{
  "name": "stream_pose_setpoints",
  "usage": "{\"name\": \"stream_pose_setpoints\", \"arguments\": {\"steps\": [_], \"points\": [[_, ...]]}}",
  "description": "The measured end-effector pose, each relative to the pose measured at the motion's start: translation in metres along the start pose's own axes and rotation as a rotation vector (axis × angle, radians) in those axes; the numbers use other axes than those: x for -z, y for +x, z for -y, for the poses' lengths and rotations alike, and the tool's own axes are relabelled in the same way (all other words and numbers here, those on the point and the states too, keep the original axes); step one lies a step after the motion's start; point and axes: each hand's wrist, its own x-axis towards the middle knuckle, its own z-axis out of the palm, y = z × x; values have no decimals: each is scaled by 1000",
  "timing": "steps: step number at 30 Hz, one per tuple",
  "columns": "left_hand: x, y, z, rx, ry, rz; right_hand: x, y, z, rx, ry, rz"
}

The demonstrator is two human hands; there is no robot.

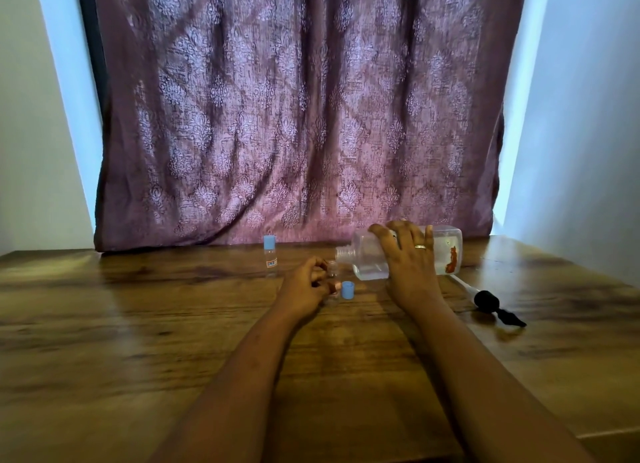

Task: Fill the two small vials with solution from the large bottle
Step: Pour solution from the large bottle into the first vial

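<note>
Hands meet over the wooden table [138, 324]; the right hand [412, 258] wraps its spread fingers over the large bottle [448, 251], held tipped on its side, long axis running left to right, open threaded neck pointing left, base right; clear liquid pools along its lower side; the neck sits just beside the mouth of the open vial [332, 268], upright, pinched in the left hand's [304, 286] curled fingers; a loose blue cap [347, 290] stands beside it; a capped vial [270, 256] stands upright farther back.
</note>
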Motion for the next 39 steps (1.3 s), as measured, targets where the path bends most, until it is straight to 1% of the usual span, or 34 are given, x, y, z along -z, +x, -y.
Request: {"name": "stream_pose_setpoints", "arguments": {"steps": [14, 28, 39], "points": [[0, -4, -3, -4, -28, 23, 0, 1, 0, 4, -22, 10], [0, -2, -1, 14, -41, 22, 1, 1, 0, 8, -45, -12], [0, 0, 2, -6, -29, 16, 4, 2, 3, 9, -41, -15]]}}
